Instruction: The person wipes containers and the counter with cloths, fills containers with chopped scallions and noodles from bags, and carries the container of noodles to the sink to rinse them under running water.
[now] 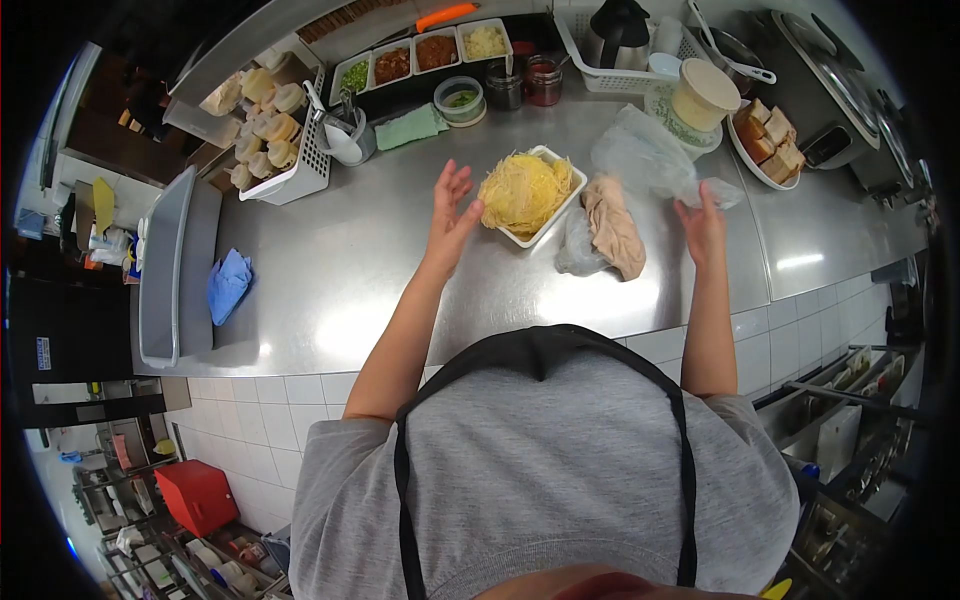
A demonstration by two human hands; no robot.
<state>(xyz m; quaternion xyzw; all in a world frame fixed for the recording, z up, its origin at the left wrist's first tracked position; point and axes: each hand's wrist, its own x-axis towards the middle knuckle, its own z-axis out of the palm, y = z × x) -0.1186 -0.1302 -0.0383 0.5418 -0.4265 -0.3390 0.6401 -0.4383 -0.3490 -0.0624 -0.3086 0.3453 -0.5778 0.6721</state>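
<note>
My right hand (703,225) pinches the edge of a clear plastic bag (640,150), which trails to the left over the steel counter. My left hand (453,215) is held with its fingers apart, just left of a heap of thin yellow strands (527,193), and holds nothing. The heap rises above the rim of a white rectangular tub (552,228). Between that tub and my right hand lie a crumpled tan cloth-like bundle (613,225) and another clear bag (580,245), whose contents I cannot make out.
Along the back stand white food trays (393,65), a green tub (461,100), jars (543,80) and a folded green cloth (411,127). A bottle basket (290,185), blue cloth (231,285) and grey bin (165,290) are left. Bread (768,145) and a lidded tub (706,95) are right.
</note>
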